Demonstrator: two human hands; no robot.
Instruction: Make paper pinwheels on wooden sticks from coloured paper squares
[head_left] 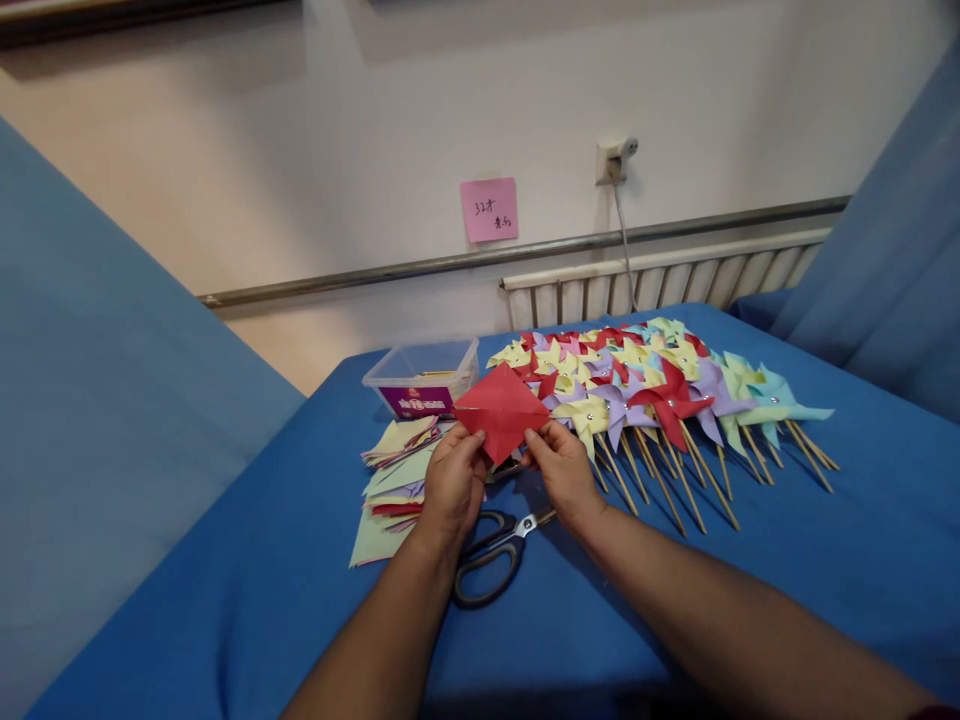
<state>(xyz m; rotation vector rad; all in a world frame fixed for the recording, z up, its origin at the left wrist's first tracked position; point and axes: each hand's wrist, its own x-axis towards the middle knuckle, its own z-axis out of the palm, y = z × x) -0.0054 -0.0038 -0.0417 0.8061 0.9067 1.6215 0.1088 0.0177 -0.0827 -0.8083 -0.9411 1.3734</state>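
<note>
A square of red paper (504, 408) is held up with one corner on top, slits showing at its left and right corners. My left hand (455, 480) pinches its lower left edge, and my right hand (562, 470) pinches the lower right edge. Beneath my hands, scissors (491, 565) with dark handles lie on the blue-covered table (585, 640); my right hand partly hides their blades. Stacks of coloured paper (394, 500) lie just left of my left hand. Several finished paper pinwheels (671, 400) on wooden sticks are spread out to the right.
Behind the paper stacks stands a clear plastic box (424, 375) with a purple label. A pink note (489, 210) is stuck to the wall above a metal rail (420, 268). A plugged-in cord (622, 235) hangs by the radiator (660, 280). Blue curtains (97, 400) border both sides.
</note>
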